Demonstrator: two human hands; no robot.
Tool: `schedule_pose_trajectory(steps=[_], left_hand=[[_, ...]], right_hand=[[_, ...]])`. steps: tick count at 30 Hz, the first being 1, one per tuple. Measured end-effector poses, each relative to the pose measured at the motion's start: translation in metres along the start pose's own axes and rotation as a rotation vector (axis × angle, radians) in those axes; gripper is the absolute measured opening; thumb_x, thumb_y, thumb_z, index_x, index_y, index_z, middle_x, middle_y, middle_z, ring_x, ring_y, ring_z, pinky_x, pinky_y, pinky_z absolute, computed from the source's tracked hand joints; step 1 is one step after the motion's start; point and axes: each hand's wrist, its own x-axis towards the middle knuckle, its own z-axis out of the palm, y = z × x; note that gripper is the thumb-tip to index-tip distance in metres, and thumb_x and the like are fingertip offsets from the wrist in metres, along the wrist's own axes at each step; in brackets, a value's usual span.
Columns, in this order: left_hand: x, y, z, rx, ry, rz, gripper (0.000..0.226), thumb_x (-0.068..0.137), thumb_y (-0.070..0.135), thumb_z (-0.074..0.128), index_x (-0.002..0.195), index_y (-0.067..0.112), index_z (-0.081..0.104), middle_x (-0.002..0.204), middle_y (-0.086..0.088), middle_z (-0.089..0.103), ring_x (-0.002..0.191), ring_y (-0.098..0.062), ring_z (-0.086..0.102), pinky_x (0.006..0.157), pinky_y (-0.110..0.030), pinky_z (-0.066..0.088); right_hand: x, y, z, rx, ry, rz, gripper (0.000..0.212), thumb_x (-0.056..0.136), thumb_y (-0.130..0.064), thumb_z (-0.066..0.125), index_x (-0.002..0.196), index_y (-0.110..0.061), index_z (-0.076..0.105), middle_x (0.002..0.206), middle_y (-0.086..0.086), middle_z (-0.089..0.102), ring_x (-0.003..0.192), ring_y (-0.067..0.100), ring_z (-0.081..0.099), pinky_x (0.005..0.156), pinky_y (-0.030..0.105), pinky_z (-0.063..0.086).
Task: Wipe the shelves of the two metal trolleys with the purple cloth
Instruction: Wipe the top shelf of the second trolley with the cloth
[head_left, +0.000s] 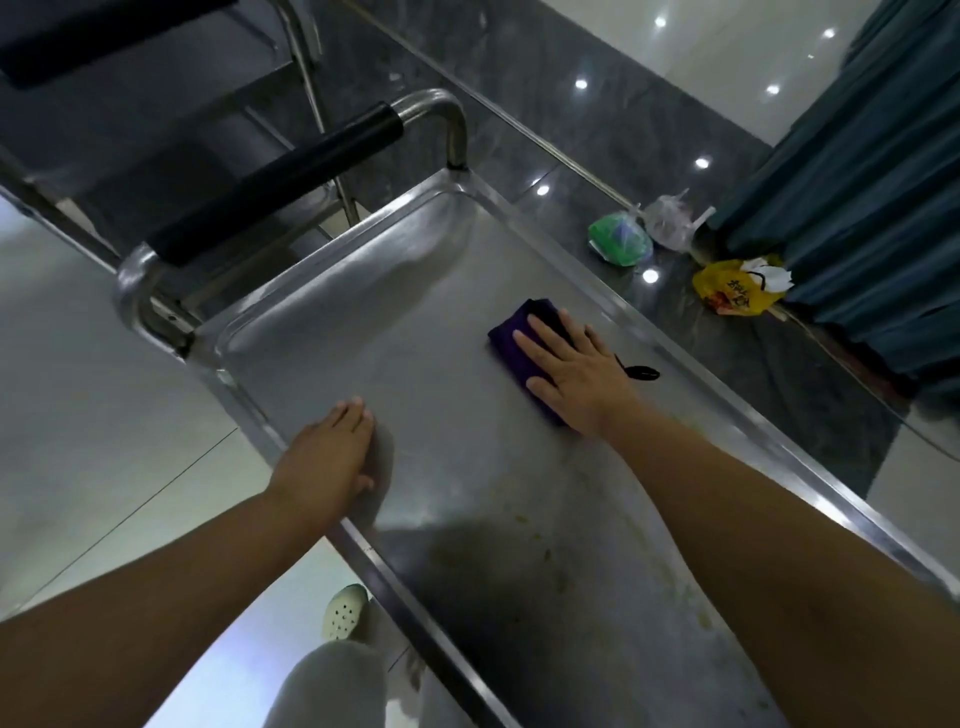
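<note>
Green bag (621, 243), clear bag (669, 218), yellow bag (735, 291) on dark floor (597, 130) (beside teal curtain (857, 182)).

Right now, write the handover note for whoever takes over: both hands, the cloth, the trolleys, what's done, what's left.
Left hand: open, resting on the left rim of the top shelf of the near trolley.
Right hand: open, flat, pressing the purple cloth onto that shelf, toward its right rim.
Done: wiping under way here; how much, cannot tell.
Left: yellowish spots at the near end, then the remaining shelves and the second trolley beyond the handle.
</note>
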Motion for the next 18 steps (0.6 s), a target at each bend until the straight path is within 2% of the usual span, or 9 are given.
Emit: schedule_pose_trajectory(steps=[7, 12, 18], left_hand=[[0.004, 0.005, 0.0, 0.002, -0.012, -0.023, 0.084, 0.092, 0.035, 0.058, 0.152, 0.009, 0.004, 0.159, -0.01, -0.002, 0.147, -0.02, 0.006, 0.115, -0.029, 0.014], [0.004, 0.006, 0.002, 0.008, -0.006, -0.033, 0.084, 0.09, 0.032, 0.06, 0.151, 0.008, 0.007, 0.16, -0.011, 0.001, 0.147, -0.022, 0.008, 0.116, -0.03, 0.018], [0.001, 0.003, 0.006, -0.007, 0.039, -0.032, 0.083, 0.09, 0.03, 0.061, 0.151, 0.007, 0.01, 0.16, -0.009, 0.004, 0.146, -0.022, 0.01, 0.115, -0.033, 0.023]], right_hand=[[-0.001, 0.045, -0.005, 0.007, 0.008, 0.209, 0.058, 0.1, -0.053, 0.017, 0.15, -0.04, -0.008, 0.16, -0.01, -0.012, 0.145, 0.021, -0.022, 0.117, 0.041, -0.01], [-0.009, 0.008, 0.0, 0.17, 0.051, 0.493, 0.059, 0.1, -0.051, 0.018, 0.152, -0.035, -0.005, 0.161, -0.004, -0.011, 0.146, 0.026, -0.018, 0.119, 0.046, -0.006], [-0.034, -0.046, 0.016, 0.198, 0.05, 0.462, 0.06, 0.1, -0.05, 0.018, 0.152, -0.035, -0.008, 0.16, -0.003, -0.014, 0.145, 0.028, -0.02, 0.119, 0.048, -0.006]])
